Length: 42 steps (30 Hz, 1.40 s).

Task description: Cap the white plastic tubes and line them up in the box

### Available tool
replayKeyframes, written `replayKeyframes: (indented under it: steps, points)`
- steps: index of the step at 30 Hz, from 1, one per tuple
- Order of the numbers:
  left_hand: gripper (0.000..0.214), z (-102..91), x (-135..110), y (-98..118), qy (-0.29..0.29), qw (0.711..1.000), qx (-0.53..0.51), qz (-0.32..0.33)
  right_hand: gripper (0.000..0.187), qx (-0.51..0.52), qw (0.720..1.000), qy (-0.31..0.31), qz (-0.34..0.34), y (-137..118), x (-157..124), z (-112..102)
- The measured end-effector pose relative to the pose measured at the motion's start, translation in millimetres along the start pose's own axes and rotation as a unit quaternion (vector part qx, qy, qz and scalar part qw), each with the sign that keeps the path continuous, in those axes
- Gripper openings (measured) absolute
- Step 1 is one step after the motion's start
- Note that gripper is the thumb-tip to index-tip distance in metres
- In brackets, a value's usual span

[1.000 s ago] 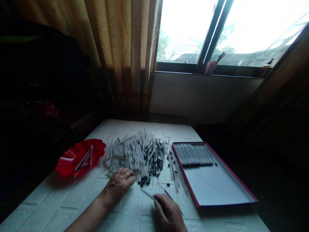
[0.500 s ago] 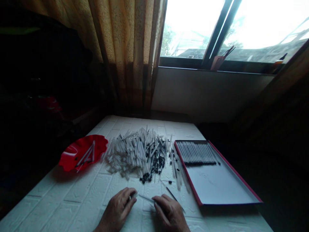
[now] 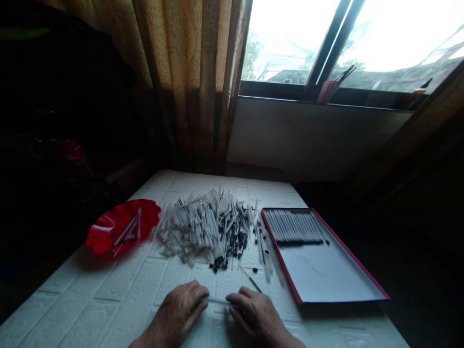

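Note:
My left hand point(image 3: 181, 311) and my right hand point(image 3: 255, 316) rest close together at the near edge of the white table point(image 3: 108, 285). Both pinch the ends of one thin clear pen tube point(image 3: 217, 301) that spans the gap between them. A thin dark refill point(image 3: 255, 285) lies on the table just beyond my right hand. Further back sits a big pile of white pen tubes point(image 3: 195, 227) mixed with small black caps point(image 3: 234, 244).
A red wavy dish point(image 3: 108, 232) with a few tubes stands at the left. A flat red-rimmed tray point(image 3: 326, 275) at the right holds a row of finished pens point(image 3: 295, 227) at its far end. Curtain, wall and window lie behind the table.
My left hand came back from the pile to the near edge and took hold of the tube's left end. Both hands have since drawn closer together.

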<state>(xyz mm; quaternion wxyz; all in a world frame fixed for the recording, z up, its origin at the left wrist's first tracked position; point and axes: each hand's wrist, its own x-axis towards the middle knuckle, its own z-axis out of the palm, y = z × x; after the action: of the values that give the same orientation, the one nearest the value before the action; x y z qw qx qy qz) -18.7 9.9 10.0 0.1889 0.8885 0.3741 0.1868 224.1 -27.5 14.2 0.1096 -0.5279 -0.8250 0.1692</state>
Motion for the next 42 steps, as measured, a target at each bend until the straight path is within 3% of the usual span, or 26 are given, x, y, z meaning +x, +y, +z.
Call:
replayKeyframes:
  steps: [3,6,11,17,22,31,38,42]
  points:
    - [0.017,-5.5,2,10,-0.067,0.996,-0.045,-0.023,0.018,-0.021,0.999,-0.042,-0.014,0,-1,-10]
    - [0.018,-10.1,6,18,-0.106,0.982,-0.134,-0.087,0.014,-0.029,0.996,-0.075,-0.025,4,-2,-15]
    - [0.026,-9.1,12,21,-0.166,0.912,-0.316,-0.204,0.012,-0.008,0.997,-0.059,-0.046,11,-4,-10]
    - [0.04,5.5,9,16,-0.152,0.851,-0.409,-0.292,0.009,-0.008,0.997,-0.023,-0.072,12,0,2]
    - [0.05,16.6,7,10,-0.121,0.819,-0.451,-0.333,0.009,-0.037,0.996,-0.008,-0.08,11,6,15]
    - [0.043,20.2,11,7,-0.131,0.796,-0.464,-0.366,0.006,-0.058,0.993,-0.036,-0.094,13,13,21]
    - [0.043,25.0,10,4,-0.124,0.792,-0.471,-0.368,0.008,-0.079,0.993,-0.02,-0.085,10,14,21]
    - [0.043,28.3,9,1,-0.115,0.794,-0.478,-0.358,0.007,-0.04,0.997,0.005,-0.062,11,13,30]
